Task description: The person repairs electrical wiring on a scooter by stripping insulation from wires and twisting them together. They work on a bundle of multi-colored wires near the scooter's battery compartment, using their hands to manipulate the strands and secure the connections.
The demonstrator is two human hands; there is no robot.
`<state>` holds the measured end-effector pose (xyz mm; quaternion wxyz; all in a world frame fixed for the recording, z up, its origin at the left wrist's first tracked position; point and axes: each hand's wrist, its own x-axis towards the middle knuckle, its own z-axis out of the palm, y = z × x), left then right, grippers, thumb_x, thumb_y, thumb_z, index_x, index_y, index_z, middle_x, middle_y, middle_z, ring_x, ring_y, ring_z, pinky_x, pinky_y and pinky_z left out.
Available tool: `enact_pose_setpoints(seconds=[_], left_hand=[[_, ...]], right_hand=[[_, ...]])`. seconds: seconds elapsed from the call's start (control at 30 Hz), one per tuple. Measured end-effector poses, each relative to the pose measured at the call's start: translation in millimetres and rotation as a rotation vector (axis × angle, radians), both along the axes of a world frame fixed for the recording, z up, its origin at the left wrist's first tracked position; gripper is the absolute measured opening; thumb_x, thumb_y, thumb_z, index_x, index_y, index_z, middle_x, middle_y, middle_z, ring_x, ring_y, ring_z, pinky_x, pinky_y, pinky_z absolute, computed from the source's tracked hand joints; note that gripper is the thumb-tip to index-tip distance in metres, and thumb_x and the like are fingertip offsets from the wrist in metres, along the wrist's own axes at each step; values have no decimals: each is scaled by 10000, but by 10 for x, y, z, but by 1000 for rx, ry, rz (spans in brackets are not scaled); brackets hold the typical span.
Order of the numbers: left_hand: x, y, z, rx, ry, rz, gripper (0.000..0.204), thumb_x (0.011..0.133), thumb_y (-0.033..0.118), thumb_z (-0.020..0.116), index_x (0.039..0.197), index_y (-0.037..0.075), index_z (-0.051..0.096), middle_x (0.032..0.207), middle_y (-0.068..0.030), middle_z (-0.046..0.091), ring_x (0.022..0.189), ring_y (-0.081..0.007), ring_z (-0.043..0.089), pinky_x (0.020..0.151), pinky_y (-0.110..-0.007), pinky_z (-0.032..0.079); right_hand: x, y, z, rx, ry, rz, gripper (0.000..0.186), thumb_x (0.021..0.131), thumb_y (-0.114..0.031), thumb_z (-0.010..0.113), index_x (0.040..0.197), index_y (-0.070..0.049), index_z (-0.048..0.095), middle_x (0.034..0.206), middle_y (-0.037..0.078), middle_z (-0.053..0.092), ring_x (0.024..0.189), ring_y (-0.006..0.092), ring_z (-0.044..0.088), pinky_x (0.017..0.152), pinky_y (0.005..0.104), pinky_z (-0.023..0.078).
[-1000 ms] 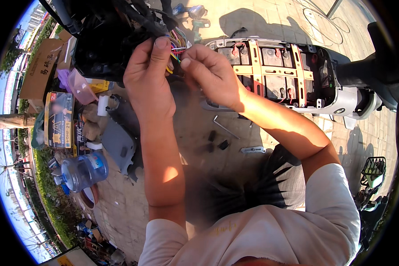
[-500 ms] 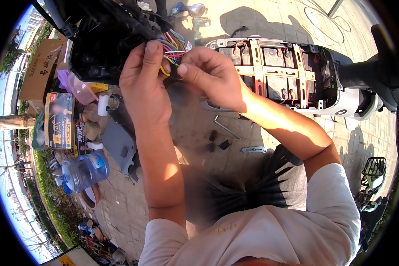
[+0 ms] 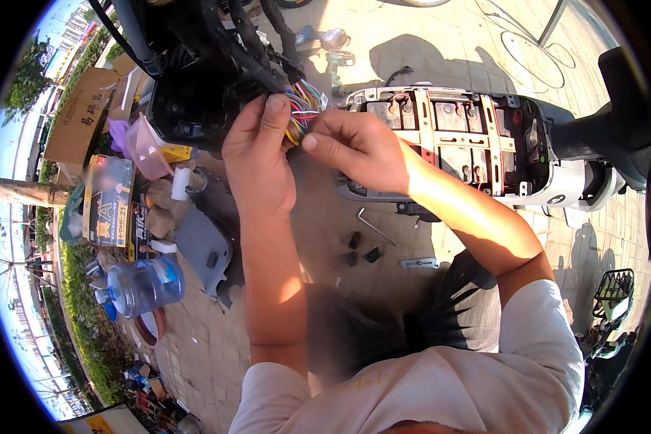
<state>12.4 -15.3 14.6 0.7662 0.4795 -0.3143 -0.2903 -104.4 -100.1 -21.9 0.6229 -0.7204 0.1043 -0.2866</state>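
Observation:
A bundle of thin wires in many colours [image 3: 305, 98] comes out of thick black-sheathed cables [image 3: 254, 54] at the top. My left hand [image 3: 262, 155] is closed on the bundle's left side, thumb upright and fingers curled behind. From the right, my right hand [image 3: 362, 148] pinches at the lower wire ends, beside a yellow wire. The exact wire between its fingertips is hidden. Behind the left hand stands a dark plastic vehicle part [image 3: 195, 101]. To the right lies an open scooter body [image 3: 557, 173] with batteries [image 3: 452, 116] under a metal frame [image 3: 424, 137].
On the paving lie a hex key [image 3: 377, 227], small black pieces [image 3: 372, 254], a folding tool [image 3: 419, 263] and a grey panel [image 3: 204, 246]. Leftward are a large clear water bottle [image 3: 146, 283], a pink tub [image 3: 147, 152] and cardboard boxes [image 3: 83, 116]. A power drill [image 3: 336, 61] lies beyond the wires.
The whole view has shifted, so hands and surroundings appear lower and a little further right. Both hands keep their grip at the wires, with little change in finger position.

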Motion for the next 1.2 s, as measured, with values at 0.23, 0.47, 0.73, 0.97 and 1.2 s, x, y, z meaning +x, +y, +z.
enact_pose_setpoints(seconds=[0.23,0.47,0.73,0.97,1.2], left_hand=[[-6,-35,-19,-49,-6,9,200,936,186,608,994,-6,617,894,-42,638,753,-114,586,692,-246,480],[121,35,-35,-1,-13,-64,231,953,219,579,1035,5,613,908,-40,631,749,-110,554,714,-259,455],[131,96,66,-56,114,-164,352,1003,295,451,1123,-4,596,1065,-55,649,919,-130,583,788,-286,425],[126,112,22,-7,60,-162,421,984,301,395,1235,-7,536,1109,-73,623,1003,-165,574,839,-320,425],[82,162,8,33,-93,-59,296,944,158,434,1161,-6,552,1051,-62,623,927,-138,587,799,-284,441]], right_hand=[[27,-8,-130,-718,-224,-109,141,816,-118,631,775,-24,534,692,123,531,639,335,573,541,408,443],[-76,84,-250,-364,-144,144,44,825,-24,590,824,5,556,731,112,537,638,266,547,575,357,434],[-223,68,-255,-287,-184,102,122,911,-117,559,908,4,580,731,90,570,607,194,539,552,324,419],[-254,78,-96,-316,-242,78,120,929,-120,551,931,-5,586,823,98,602,697,216,584,642,330,460],[-270,109,-57,-267,-282,28,90,927,-99,568,948,-13,583,855,98,632,732,215,602,684,334,480]])
